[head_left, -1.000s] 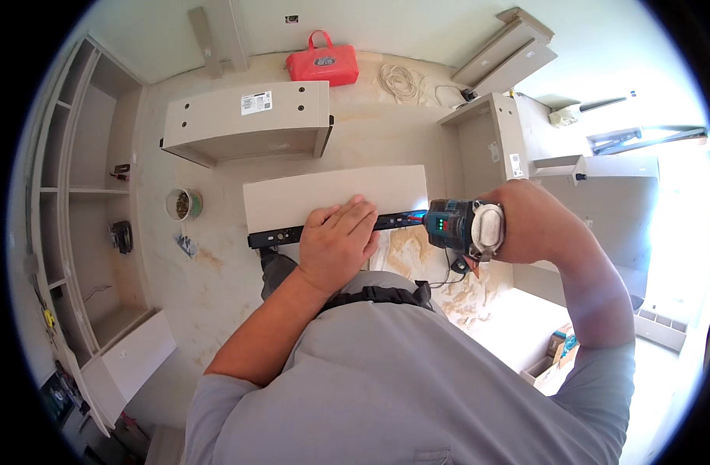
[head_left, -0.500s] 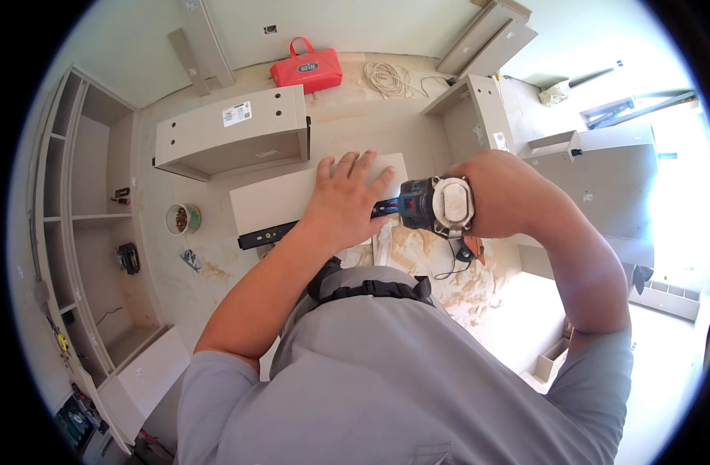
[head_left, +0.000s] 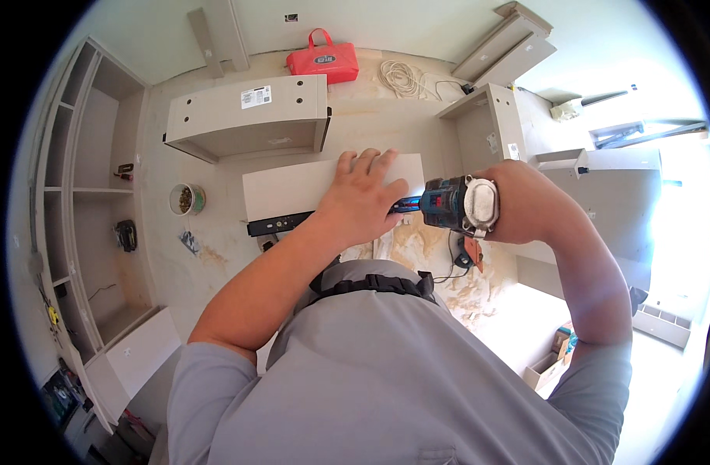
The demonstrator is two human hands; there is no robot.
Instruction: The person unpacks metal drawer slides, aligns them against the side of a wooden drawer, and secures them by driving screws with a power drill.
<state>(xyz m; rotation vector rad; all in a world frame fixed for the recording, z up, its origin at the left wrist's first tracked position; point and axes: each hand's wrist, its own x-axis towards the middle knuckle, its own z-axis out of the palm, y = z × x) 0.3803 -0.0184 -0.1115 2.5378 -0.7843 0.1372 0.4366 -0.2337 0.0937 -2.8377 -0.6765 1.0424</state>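
A cordless drill point(head_left: 445, 203), dark with blue parts, lies sideways in my right hand point(head_left: 521, 203), whose fingers are wrapped round it and mostly hidden. The tool's front end points left, toward my left hand point(head_left: 361, 198). That hand lies spread over a pale panel point(head_left: 285, 187), its thumb and index finger close to the drill's nose. Along the panel's near edge runs a black slide rail point(head_left: 274, 224) with holes; my left hand and forearm cover part of it. The drill's tip and any screw are hidden by my fingers.
A drawer-like box point(head_left: 246, 116) stands beyond the panel, with a red bag point(head_left: 322, 63) and coiled cord point(head_left: 401, 79) behind. A tub of small parts point(head_left: 187, 200) sits at left, near a tall cabinet point(head_left: 99, 155). An orange-black tool point(head_left: 469, 253) lies right of the panel.
The whole view has shifted, with the room's things appearing further right. My left index finger looks more bent beside the drill's nose. Both hands keep their places at the panel and drill.
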